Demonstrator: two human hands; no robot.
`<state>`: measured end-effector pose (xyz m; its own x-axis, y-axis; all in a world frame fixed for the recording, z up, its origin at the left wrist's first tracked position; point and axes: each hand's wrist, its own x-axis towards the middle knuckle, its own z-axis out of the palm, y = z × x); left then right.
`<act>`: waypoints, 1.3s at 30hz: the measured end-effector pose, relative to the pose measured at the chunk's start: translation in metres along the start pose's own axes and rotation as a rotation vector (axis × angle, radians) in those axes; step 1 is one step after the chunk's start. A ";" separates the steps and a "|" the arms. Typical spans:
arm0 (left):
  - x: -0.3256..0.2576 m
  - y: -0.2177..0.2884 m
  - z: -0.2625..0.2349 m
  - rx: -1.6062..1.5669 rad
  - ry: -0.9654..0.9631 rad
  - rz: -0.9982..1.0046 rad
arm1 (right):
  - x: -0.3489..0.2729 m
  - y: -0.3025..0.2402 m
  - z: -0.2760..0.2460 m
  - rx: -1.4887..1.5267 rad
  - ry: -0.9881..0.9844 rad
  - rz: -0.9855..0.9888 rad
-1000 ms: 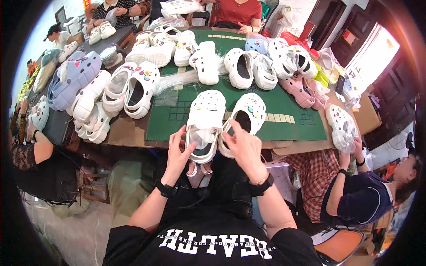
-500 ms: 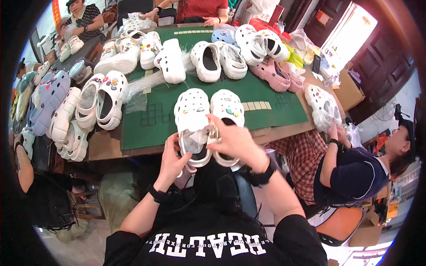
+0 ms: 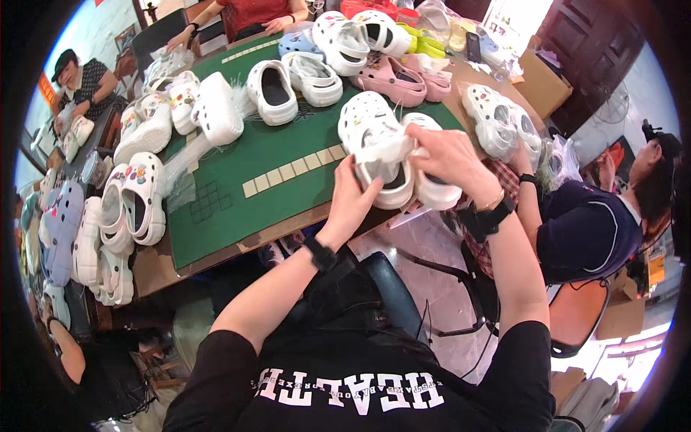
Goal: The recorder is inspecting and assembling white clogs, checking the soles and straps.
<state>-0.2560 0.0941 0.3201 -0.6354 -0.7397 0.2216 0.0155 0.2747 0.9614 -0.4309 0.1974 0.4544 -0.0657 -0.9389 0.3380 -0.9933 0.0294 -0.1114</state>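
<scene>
Grip the heel side of the left white clog [image 3: 366, 128] with the left hand [image 3: 353, 198], thumb at the opening; bring the right hand [image 3: 450, 160], fingers narrow, to its inner side, though cannot tell whether pinching film [image 3: 387, 171]. Best to brace the heel and work lightly, keeping the right white clog [image 3: 439, 194] alongside. Over the table's [image 3: 152, 277] near edge, nearer the right corner than earlier, uncovering pale tiles [image 3: 291, 171] on the green mat [image 3: 248, 227].

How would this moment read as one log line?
left hand: touching left white clog | right hand: over right white clog | nearby: green mat
</scene>
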 end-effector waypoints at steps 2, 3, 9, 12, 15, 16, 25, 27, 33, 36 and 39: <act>0.032 -0.015 0.021 -0.075 -0.106 -0.008 | -0.003 0.034 0.002 -0.082 -0.031 0.032; 0.038 -0.001 0.027 -0.204 -0.257 -0.154 | -0.013 0.062 0.015 -0.116 -0.013 0.038; 0.023 0.009 -0.011 -0.170 -0.201 -0.053 | -0.008 0.113 0.053 -0.351 0.058 0.194; -0.009 0.017 -0.070 -0.054 -0.121 -0.005 | 0.002 0.124 0.053 -0.364 0.168 0.176; -0.054 0.032 -0.125 -0.061 -0.079 -0.104 | -0.003 0.130 0.064 -0.318 0.103 0.161; -0.069 0.031 -0.143 -0.042 -0.048 -0.140 | -0.002 0.122 0.060 -0.283 0.088 0.199; -0.173 0.029 -0.232 -0.110 0.292 -0.282 | -0.052 0.093 -0.004 -0.234 0.422 0.507; -0.189 0.024 -0.239 -0.144 0.356 -0.273 | -0.061 0.062 -0.006 -0.145 0.565 0.536; -0.233 0.017 -0.217 -0.219 0.293 -0.303 | -0.071 -0.119 0.062 0.468 0.185 0.278; -0.256 0.017 -0.196 -0.322 0.097 -0.371 | -0.075 -0.222 0.103 0.783 -0.344 0.175; -0.265 0.026 -0.182 -0.381 0.037 -0.338 | -0.093 -0.269 0.151 0.966 -0.651 0.157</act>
<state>0.0531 0.1858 0.3165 -0.6259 -0.7717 -0.1128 0.0991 -0.2221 0.9700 -0.1434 0.2254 0.3113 0.1579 -0.9545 -0.2530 -0.4760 0.1509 -0.8664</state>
